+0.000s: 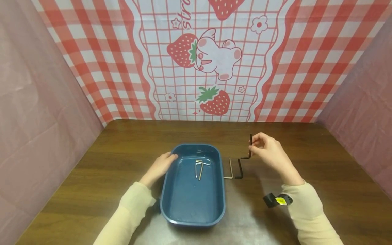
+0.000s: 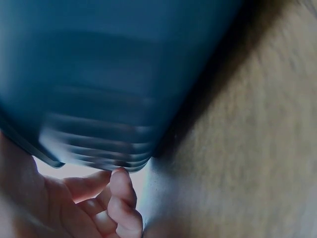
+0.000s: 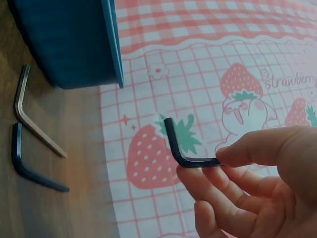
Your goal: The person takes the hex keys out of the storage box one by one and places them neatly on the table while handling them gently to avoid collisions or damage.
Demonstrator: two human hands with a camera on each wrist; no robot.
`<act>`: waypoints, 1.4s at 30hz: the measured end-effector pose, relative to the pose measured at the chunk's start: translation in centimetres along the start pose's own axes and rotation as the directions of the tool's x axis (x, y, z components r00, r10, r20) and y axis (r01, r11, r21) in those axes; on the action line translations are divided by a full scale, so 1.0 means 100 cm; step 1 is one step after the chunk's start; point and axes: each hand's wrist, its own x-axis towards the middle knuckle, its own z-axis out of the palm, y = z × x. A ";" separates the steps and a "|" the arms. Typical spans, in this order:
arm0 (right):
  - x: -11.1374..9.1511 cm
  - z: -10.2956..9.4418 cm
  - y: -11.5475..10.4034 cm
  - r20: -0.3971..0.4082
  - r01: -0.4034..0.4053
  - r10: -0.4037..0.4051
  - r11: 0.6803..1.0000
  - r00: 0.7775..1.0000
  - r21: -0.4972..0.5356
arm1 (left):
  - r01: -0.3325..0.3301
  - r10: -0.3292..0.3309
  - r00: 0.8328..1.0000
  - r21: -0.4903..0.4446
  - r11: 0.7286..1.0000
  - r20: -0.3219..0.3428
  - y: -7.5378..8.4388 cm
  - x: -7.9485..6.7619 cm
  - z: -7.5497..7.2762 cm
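Between thumb and fingers my right hand [image 1: 269, 153] pinches a black hex key [image 3: 184, 157], its short bent end sticking out toward the left. Just left of that hand, another black hex key [image 1: 240, 169] lies on the table, and beside it a brass-coloured hex key [image 1: 231, 168]. My left hand [image 1: 160, 167] rests at the left rim of a blue plastic tray [image 1: 193, 204], thumb over the edge and fingers against the outer wall in the left wrist view. Inside the tray lie several metallic hex keys [image 1: 200, 170], overlapping near its far end.
The brown wooden table [image 1: 101, 190] stretches to both sides of the tray. A strawberry-patterned cloth [image 1: 214, 61] hangs behind it, with pink curtains [image 1: 46, 102] at the sides. A black device with a yellow label [image 1: 280, 200] is strapped at the right wrist.
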 end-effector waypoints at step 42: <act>0.006 0.023 0.042 0.276 -0.206 0.229 0.972 0.933 -0.112 | 0.005 -0.005 1.000 0.000 1.000 -0.001 0.002 0.000 0.000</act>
